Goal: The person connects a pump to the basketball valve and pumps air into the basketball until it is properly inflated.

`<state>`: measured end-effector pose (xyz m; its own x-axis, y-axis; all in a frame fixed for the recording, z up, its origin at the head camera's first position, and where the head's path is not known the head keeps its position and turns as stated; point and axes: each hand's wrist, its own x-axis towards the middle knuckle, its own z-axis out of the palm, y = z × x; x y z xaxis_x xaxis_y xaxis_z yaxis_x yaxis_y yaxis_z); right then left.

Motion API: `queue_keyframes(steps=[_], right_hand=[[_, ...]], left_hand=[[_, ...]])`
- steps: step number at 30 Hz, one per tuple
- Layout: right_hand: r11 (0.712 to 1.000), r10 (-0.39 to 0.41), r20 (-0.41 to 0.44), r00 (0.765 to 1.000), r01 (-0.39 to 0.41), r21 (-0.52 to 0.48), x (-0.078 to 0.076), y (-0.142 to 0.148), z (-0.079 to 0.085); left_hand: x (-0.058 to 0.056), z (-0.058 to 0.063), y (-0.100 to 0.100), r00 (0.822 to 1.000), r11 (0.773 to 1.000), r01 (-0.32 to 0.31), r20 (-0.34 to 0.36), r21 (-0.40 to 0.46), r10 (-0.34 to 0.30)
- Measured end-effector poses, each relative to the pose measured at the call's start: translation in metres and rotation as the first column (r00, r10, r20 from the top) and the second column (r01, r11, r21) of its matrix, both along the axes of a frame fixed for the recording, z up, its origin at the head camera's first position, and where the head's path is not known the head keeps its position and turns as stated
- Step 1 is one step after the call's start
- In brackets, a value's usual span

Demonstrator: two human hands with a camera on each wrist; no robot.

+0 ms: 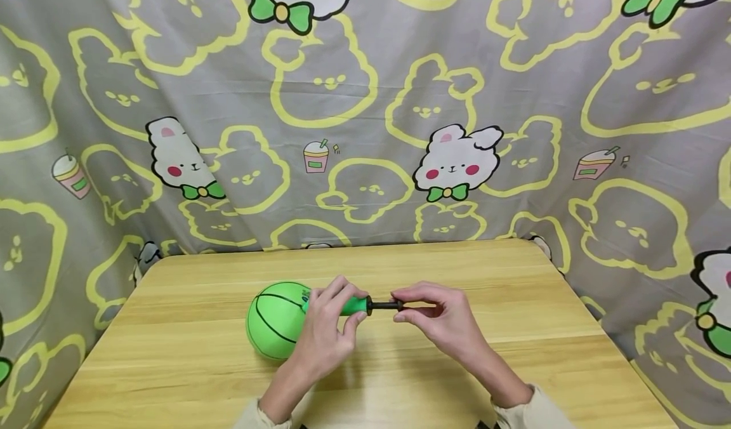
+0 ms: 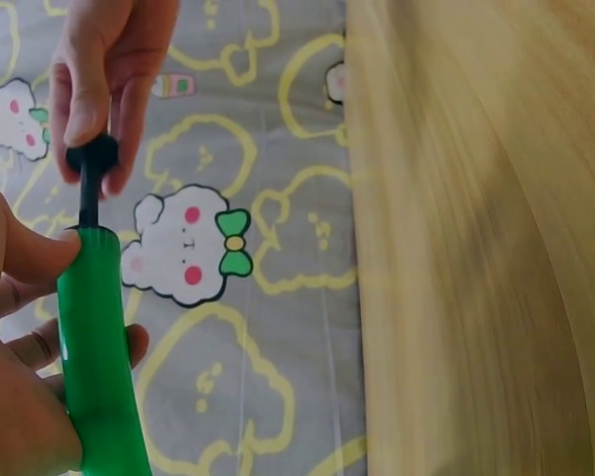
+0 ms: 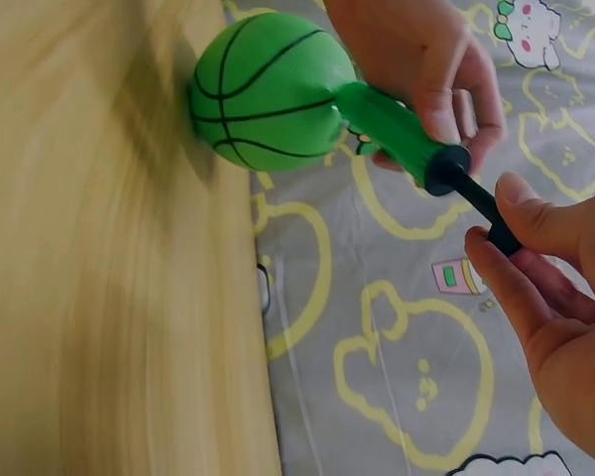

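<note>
A small green ball (image 1: 273,321) with black basketball lines (image 3: 263,91) sits on the wooden table (image 1: 514,302). A green hand pump (image 1: 354,305) lies level, its end against the ball. My left hand (image 1: 328,327) grips the pump's green barrel (image 2: 97,347) (image 3: 387,124). My right hand (image 1: 436,318) pinches the black handle (image 2: 91,157) at the end of the pulled-out black rod (image 3: 481,203). Both hands hover just above the tabletop near its front middle.
A grey cloth (image 1: 371,112) printed with yellow outlines and white bunnies hangs behind the table and drapes around both sides. The table's far edge (image 1: 342,248) meets this cloth. Bare wood lies left and right of the hands.
</note>
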<state>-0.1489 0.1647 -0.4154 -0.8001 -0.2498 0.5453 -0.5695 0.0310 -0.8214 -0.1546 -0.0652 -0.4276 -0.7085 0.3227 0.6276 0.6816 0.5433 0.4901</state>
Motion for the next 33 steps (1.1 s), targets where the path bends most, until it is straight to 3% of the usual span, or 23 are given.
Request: queue_keyframes(steps=[9, 13, 18, 26, 33], right_hand=[[1.0, 0.021, 0.004, 1.0, -0.021, 0.024, -0.007, -0.02, -0.005], [0.998, 0.039, 0.047, 0.998, -0.041, 0.037, -0.006, -0.02, -0.002], [0.996, 0.046, 0.112, 0.993, -0.054, 0.067, -0.004, -0.017, 0.002], [0.994, 0.068, 0.082, 0.994, -0.074, 0.074, 0.001, -0.003, 0.006], [0.995, 0.051, 0.127, 0.991, -0.061, 0.077, 0.008, 0.018, 0.012]], left_hand=[[0.001, 0.001, -0.002, 1.0, 1.0, -0.011, 0.021, -0.008, 0.011], [-0.001, 0.004, -0.005, 0.999, 1.0, 0.003, 0.032, -0.004, -0.003], [-0.006, 0.006, -0.006, 0.999, 0.999, 0.026, 0.045, -0.034, -0.025], [-0.005, 0.004, -0.005, 0.996, 0.999, 0.04, 0.075, -0.024, -0.038], [-0.005, 0.003, -0.011, 0.997, 0.999, 0.035, 0.072, -0.02, -0.033]])
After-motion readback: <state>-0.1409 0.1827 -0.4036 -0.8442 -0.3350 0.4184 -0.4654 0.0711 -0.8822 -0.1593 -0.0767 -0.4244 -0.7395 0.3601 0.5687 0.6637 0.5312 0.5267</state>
